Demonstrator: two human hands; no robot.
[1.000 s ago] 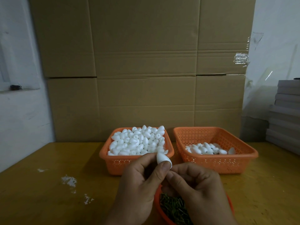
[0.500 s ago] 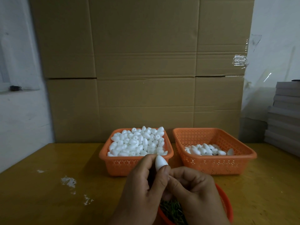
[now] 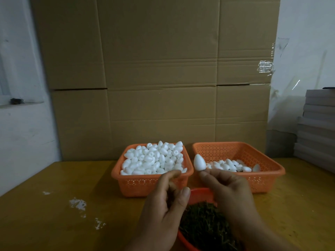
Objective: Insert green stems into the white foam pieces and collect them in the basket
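Cardboard boxes (image 3: 159, 69) stacked as a wall behind the table (image 3: 54, 205). Grey stack of flat boxes (image 3: 317, 127) far right.

Two orange baskets side by side at the back of the table. Left basket (image 3: 125, 180) heaped with white foam pieces (image 3: 154, 158). Right basket (image 3: 262, 178) has only a thin layer of pieces (image 3: 230, 165) on its floor.

Red bowl (image 3: 201, 193) nearest me, full of green stems (image 3: 204, 227), partly under both my hands.

My left hand (image 3: 163, 211) is over the bowl's left edge, in front of the left basket; fingers loosely curled, thumb apart, holding nothing I can see.

My right hand (image 3: 230, 192) pinches the base of one foam piece (image 3: 199, 162) between fingertips. Piece is egg-shaped, long axis near vertical, narrow tip up, leaning slightly left. It sits above my right fingertips, over the gap between the two baskets, up and right of my left hand, not touching it. Can't tell if a stem is in it: base is hidden by my fingers.

White crumbs (image 3: 77, 203) on the table, left.
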